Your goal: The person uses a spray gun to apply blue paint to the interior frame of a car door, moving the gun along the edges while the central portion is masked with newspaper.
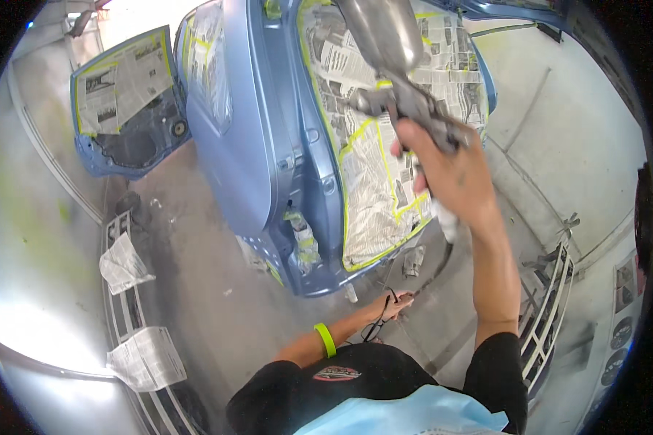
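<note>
My right hand (461, 181) is raised, its fingers wrapped round the grip of a metal spray gun (413, 101) with a large silver cup on top. A dark air hose (439, 270) runs down from the gun's handle to my left hand (395, 306), which is closed on it near my body. Black-framed glasses (376, 328) overlap the left hand; whether they hang from my shirt or are held, I cannot tell. Ahead stands a blue car body (250, 138). Its large opening is covered with newspaper (374, 196) edged in yellow-green tape.
On the far left, a blue car door (98, 156) stands open, partly papered. Along the left wall lies a pale slatted rack (134, 308) with newspaper sheets (149, 359) on it. Another slatted rack (551, 304) stands at right, beside the white wall (566, 123).
</note>
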Demonstrator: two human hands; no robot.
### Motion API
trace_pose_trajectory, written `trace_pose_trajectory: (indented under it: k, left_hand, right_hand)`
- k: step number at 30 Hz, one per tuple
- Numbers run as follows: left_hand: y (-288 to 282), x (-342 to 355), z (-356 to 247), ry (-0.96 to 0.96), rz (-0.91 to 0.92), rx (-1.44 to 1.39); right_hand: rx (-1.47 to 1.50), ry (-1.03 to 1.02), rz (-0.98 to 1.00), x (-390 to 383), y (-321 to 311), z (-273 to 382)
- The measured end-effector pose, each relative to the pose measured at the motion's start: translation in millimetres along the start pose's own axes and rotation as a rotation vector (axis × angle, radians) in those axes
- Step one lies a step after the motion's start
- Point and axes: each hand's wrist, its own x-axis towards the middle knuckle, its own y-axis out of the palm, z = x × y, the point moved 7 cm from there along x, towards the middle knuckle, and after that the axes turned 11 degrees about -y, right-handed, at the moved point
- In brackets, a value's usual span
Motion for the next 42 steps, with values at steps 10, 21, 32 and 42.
trace_pose_trajectory:
  k: [10, 21, 32, 42]
  left_hand:
    - [-46.3, 12.9, -77.8, 0.256, -0.144, -0.148]
    - [-54.4, 25.0, -187.0, 0.335, -0.112, -0.135]
    - [-58.3, 79.0, -222.2, 0.351, -0.099, -0.06]
    - [-67.9, 115.3, -209.2, 0.257, -0.202, -0.112]
  right_hand:
    - [-0.117, -0.263, -0.331, 146.8, -46.7, 39.7]
    - [-0.295, -0.324, -0.219, 238.3, -78.6, 45.8]
    - [0.152, -0.478, -0.08, 263.2, -103.9, -3.9]
    - [0.123, -0.347, -0.274, 323.5, -183.5, -111.6]
